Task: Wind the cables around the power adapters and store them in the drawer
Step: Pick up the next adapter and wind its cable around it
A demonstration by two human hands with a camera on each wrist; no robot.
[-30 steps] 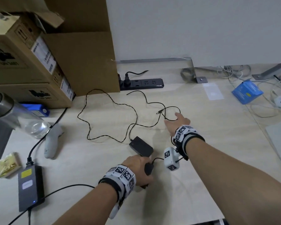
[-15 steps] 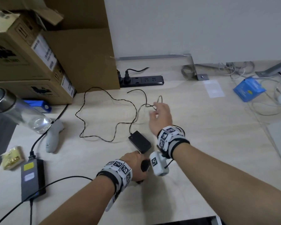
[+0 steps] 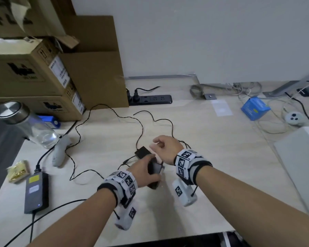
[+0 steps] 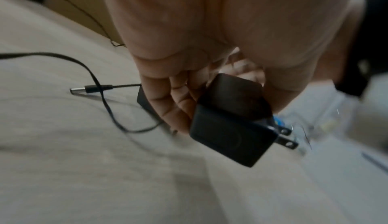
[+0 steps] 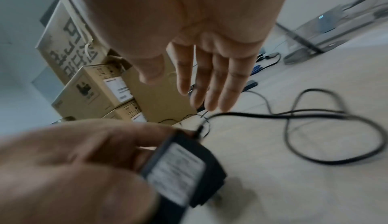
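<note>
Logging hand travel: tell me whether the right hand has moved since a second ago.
Yes. The right hand has pulled back toward the person and leftward, away from the power strip, and now hovers by the second adapter on the table, fingers open.

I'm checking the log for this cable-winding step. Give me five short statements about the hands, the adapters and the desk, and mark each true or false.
1. The left hand grips a black power adapter. True.
2. The right hand grips the second adapter. False: its fingers are straight and hold nothing; the second adapter lies on the desk.
3. The held adapter's two plug prongs are exposed. True.
4. The thin cable is already wound tightly around an adapter. False: it sprawls in loose loops over the desk.
5. The power strip has nothing plugged in. False: two black plugs sit at its left end.
</note>
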